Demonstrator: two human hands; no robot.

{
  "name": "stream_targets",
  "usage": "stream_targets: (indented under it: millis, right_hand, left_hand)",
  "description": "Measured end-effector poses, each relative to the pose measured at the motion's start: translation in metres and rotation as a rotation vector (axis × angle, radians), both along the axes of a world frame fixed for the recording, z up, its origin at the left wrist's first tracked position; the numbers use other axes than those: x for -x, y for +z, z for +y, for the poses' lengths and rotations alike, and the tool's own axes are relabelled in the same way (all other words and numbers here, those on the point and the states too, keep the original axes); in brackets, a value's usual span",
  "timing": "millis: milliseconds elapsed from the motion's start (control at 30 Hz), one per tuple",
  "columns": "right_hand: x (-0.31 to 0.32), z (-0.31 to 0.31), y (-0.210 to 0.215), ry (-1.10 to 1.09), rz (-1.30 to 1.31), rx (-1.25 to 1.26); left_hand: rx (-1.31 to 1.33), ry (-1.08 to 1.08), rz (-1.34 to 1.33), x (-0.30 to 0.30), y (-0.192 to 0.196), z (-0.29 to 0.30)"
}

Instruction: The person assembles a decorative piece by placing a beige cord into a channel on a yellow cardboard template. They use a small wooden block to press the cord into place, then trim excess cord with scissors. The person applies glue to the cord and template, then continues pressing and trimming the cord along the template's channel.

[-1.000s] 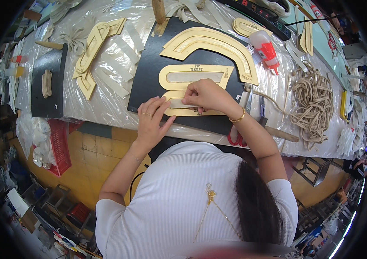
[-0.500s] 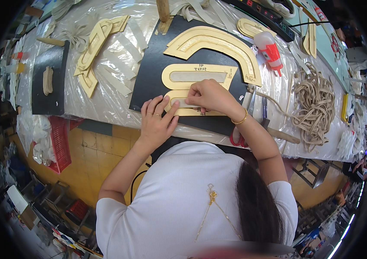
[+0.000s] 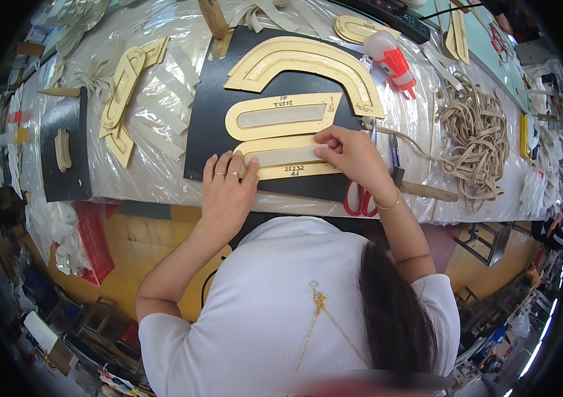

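My left hand (image 3: 227,188) lies with its fingers stretched out on the rounded left end of a cream U-shaped template (image 3: 331,168). A pale grey fabric strip (image 3: 280,157) runs along the template's middle. At the strip's right end my right hand (image 3: 354,157) is closed in a pinch on it, thumb and forefinger together. Just beyond, a similar cream template (image 3: 238,110) has its own grey strip (image 3: 281,117) in the middle. A large curved cream template (image 3: 294,47) lies at the far side. All three rest on a black board (image 3: 205,142).
Red-handled scissors (image 3: 361,200) lie by my right wrist. Further right are a wooden-handled tool (image 3: 430,192) and a heap of beige cord (image 3: 473,139). A white-and-red squeeze bottle (image 3: 390,63) lies beyond. Leftward are more templates (image 3: 122,92), loose strips (image 3: 172,102) and a smaller black board (image 3: 63,178).
My right hand has moved rightward along the near template to the strip's end, uncovering more of the strip. My left hand stays at the left end. The whole view has shifted slightly.
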State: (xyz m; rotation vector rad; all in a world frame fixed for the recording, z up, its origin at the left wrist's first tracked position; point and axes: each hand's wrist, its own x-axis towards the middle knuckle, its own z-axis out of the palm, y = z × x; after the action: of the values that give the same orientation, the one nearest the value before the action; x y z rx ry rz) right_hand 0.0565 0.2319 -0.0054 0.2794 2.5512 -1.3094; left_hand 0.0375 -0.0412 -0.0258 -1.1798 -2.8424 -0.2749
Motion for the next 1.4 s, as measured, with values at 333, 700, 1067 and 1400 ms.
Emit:
stream_targets:
  millis: [333, 700, 1067, 1400]
  right_hand:
    - [-0.011, -0.010, -0.009, 0.013, 0.074, -0.135]
    - [-0.014, -0.018, -0.007, -0.001, 0.093, -0.183]
    - [-0.061, -0.005, -0.012, 0.212, 0.497, -0.460]
    - [-0.076, -0.006, -0.031, 0.353, 0.406, -0.609]
  left_hand:
    - [0.096, -0.049, 0.020, 0.002, 0.003, -0.001]
    - [0.119, -0.067, 0.052, 0.004, 0.004, 0.000]
    - [-0.213, -0.202, -0.182, -0.013, -0.022, 0.042]
    - [-0.040, -0.215, -0.200, -0.014, -0.032, 0.046]
